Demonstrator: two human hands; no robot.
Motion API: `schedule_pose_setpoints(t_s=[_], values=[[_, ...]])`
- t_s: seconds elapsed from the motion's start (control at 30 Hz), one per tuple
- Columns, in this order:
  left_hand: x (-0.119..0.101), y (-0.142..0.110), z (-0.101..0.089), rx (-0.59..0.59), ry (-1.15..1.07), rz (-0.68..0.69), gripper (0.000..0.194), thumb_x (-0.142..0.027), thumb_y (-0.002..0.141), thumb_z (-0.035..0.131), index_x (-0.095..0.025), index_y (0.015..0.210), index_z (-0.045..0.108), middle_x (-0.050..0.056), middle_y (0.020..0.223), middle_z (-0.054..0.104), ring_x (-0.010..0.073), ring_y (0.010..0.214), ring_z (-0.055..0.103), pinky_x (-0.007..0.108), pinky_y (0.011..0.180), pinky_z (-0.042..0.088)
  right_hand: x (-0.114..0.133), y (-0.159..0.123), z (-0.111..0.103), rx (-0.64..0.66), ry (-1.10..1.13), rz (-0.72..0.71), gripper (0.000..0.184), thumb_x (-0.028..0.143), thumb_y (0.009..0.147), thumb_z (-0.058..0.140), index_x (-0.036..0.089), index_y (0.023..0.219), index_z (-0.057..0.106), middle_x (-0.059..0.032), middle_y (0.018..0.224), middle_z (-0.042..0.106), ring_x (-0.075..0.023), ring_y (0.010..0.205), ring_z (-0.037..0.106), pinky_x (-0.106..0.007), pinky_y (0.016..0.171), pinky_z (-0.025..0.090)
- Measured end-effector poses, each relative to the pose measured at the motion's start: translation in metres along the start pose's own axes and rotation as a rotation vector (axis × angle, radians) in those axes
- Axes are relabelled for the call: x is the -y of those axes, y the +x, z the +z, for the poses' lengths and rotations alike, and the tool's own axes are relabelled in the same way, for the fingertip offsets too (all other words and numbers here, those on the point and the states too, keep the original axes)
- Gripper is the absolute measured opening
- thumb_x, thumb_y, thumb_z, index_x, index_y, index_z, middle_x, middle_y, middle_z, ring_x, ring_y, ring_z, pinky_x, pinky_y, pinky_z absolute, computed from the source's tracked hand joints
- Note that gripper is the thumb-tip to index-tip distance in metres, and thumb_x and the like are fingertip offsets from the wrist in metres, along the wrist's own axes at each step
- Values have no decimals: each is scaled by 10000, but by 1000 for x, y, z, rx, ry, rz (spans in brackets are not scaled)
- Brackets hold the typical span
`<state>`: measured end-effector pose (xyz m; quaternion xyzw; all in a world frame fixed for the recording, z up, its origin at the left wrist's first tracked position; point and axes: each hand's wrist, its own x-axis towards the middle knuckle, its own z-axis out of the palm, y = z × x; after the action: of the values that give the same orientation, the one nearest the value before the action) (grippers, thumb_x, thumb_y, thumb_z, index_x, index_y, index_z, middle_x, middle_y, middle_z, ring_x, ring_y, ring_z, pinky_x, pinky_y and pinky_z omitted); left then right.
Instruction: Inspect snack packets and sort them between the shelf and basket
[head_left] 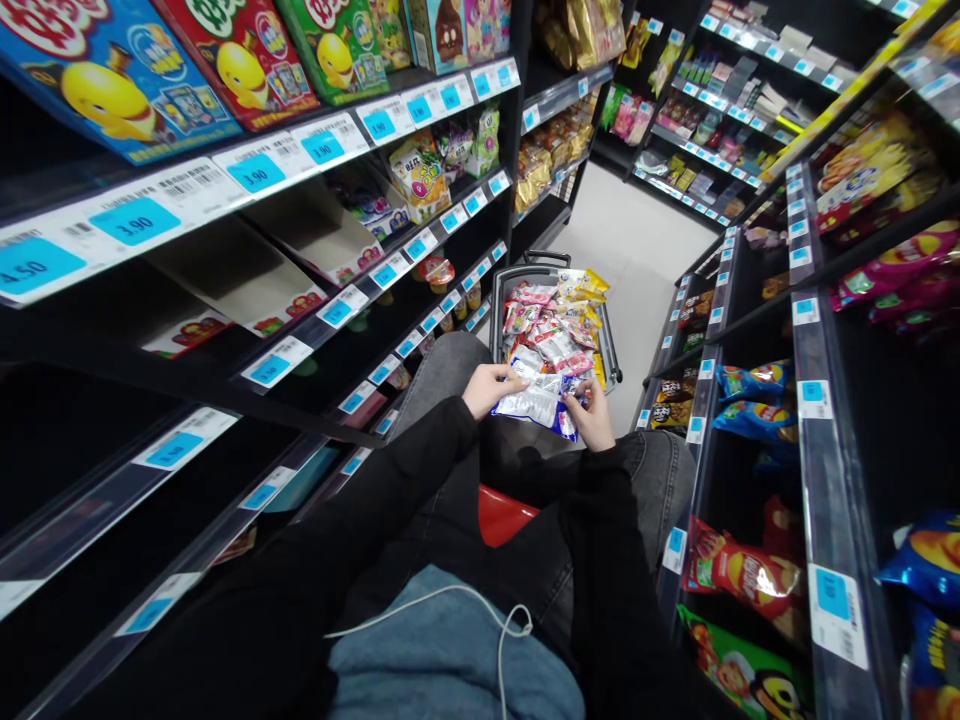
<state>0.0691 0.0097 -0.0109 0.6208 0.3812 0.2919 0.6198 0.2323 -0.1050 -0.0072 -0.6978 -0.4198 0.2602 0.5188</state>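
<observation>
- Just before the basket (501,300), over the lap: both hands clamped on one white-and-blue snack packet (534,402). Left hand (491,388) grips its near-left edge, right hand (592,415) its right edge, fingers curled round the foil.
- Packet sits at the basket's near rim, partly over it, not yet clear of the pile.
- Progress, as a guess: early. Basket looks nearly full, only this one packet in hand, so most of the stock seems left to handle.
- Basket: grey, handle at its far end, stands on the aisle floor (637,250). Inside: heap of pink/white packets (551,335), some yellow packets (589,285) at the far-right side. No gaps visible.
- Left of the basket: dark shelves w/ blue price tags (135,220); several lower bays look bare, upper ones hold boxed sweets (112,80).
- Right of the basket: shelves w/ crisp bags (750,380), blue, red, green.
- Nearer than the basket: red seat (502,515) under the knees, white cable (450,600) across a blue top.
</observation>
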Motion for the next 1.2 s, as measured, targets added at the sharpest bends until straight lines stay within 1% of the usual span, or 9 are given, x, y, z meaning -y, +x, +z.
schedule_pose_setpoints(t_s=[0.13,0.27,0.33,0.43,0.57,0.77,0.9,1.0,1.2], values=[[2,0,-2,26,35,35,289,-380,565,723,-118,541,604,-17,540,557,110,558,499,233,584,389,0,-3,4,-9,56,6,321,305,663,625,212,919,456,-13,896,531,-148,805,509,-276,768,398],[4,0,-1,33,-9,73,298,-331,526,760,-114,675,619,3,645,615,123,623,551,239,631,429,-6,-1,10,-70,202,86,564,323,573,715,195,1045,434,-44,948,555,-171,845,544,-315,797,435],[4,0,2,29,-133,42,464,-295,461,797,-127,846,600,14,737,649,135,647,583,259,648,456,-9,1,11,-87,266,79,649,333,572,717,188,1128,416,-70,1016,562,-189,927,547,-338,843,432],[2,-1,6,56,-328,-122,693,-305,410,822,-128,1018,540,36,755,670,164,639,616,308,642,486,-9,3,9,-59,337,27,734,343,574,717,205,1219,396,-87,1139,543,-202,1064,512,-354,915,403],[2,-2,6,135,-359,-271,573,-396,453,797,-67,889,625,62,642,667,204,622,632,336,640,492,-7,3,3,38,352,53,687,357,571,718,201,1192,467,-84,1076,599,-205,1000,555,-356,886,430],[1,-4,2,218,-205,-183,468,-326,441,807,-84,812,657,36,665,679,187,617,629,302,628,485,-11,4,-11,127,313,134,595,406,560,723,185,1084,548,-72,961,650,-199,851,604,-346,800,471],[-1,-11,12,202,-388,-183,495,-357,488,788,-89,873,628,62,766,686,183,685,635,315,690,491,-13,2,-11,128,338,120,496,409,561,724,188,980,575,-58,884,667,-201,811,617,-345,776,482],[-1,-16,18,236,-462,-217,575,-289,454,815,-90,950,603,90,831,684,193,741,640,328,731,490,-13,0,-4,124,331,86,444,384,573,725,188,947,585,-62,915,667,-202,826,615,-349,788,481],[2,-9,12,81,-231,-126,534,-220,370,832,-61,848,654,89,790,694,215,759,640,365,805,478,-15,2,0,112,280,99,403,384,551,735,177,870,599,-46,866,673,-195,801,610,-335,756,491]])
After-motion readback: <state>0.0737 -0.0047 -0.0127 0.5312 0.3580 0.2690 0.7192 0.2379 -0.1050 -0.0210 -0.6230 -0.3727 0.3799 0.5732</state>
